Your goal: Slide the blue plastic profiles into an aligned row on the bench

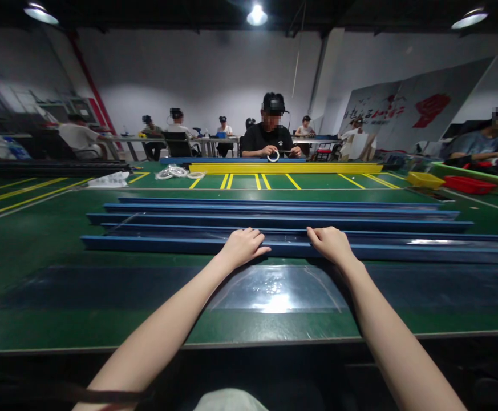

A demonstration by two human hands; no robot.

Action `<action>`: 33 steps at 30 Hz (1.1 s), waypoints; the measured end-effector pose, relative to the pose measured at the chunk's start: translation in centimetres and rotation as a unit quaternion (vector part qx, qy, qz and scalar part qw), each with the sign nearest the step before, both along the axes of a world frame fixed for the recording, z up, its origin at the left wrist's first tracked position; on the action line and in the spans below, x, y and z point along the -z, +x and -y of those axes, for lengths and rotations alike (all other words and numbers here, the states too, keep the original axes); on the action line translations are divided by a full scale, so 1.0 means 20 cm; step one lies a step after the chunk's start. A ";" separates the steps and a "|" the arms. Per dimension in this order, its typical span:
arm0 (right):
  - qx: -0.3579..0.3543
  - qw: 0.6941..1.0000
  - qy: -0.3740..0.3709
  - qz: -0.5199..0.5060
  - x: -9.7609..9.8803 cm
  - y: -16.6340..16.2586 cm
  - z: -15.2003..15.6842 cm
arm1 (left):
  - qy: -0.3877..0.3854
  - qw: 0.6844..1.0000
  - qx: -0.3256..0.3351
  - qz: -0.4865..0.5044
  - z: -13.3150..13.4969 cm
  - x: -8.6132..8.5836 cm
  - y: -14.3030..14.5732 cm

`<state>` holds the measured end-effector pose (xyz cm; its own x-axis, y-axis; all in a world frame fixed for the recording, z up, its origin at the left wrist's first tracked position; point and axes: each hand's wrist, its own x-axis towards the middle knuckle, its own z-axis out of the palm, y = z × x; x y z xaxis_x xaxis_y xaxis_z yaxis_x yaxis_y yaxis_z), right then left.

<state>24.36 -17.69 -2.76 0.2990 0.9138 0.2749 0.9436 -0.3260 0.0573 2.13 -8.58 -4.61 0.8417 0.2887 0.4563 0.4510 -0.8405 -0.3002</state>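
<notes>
My left hand [242, 246] is closed over the front wall of the nearest long blue channel strip [291, 250], thumb along the outer face and fingertips over the top edge. To its right, my right hand [331, 242] grips the same strip, its fingers curled and partly hidden from view. Inside the trough of this strip, clear glossy film or plastic shows in places. Between my forearms a flat, transparent plastic sheet [274, 288] lies on the green table, reflecting the lamp. Several more blue channel strips [283, 222] lie parallel just behind the one I hold.
Farther back lie a yellow strip [287, 168], coiled white tape or cord [174, 172], a white packet [109, 179], a yellow bin [425, 180] and a red bin [469, 184]. Dark strips [47, 169] lie at the left. A co-worker [270, 134] sits opposite, holding a white ring.
</notes>
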 end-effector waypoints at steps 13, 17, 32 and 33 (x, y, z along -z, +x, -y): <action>-0.023 0.999 0.021 -0.019 0.00 0.02 0.02 | -0.027 0.999 0.022 0.008 0.00 0.00 -0.01; -0.054 0.998 0.009 -0.019 0.00 0.02 0.02 | -0.046 0.999 0.023 0.005 0.00 0.00 -0.01; -0.135 0.983 -0.002 -0.124 -0.01 0.03 0.03 | -0.071 0.997 -0.018 -0.032 0.01 -0.03 0.00; -0.134 0.983 -0.004 -0.125 -0.01 0.02 0.03 | -0.070 0.997 -0.019 -0.033 0.01 -0.03 0.00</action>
<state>24.77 -18.27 -2.59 0.1038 0.9710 0.2152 0.9804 -0.0635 -0.1863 2.07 -8.73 -4.00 0.8563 0.3772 0.3529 0.4656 -0.8595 -0.2109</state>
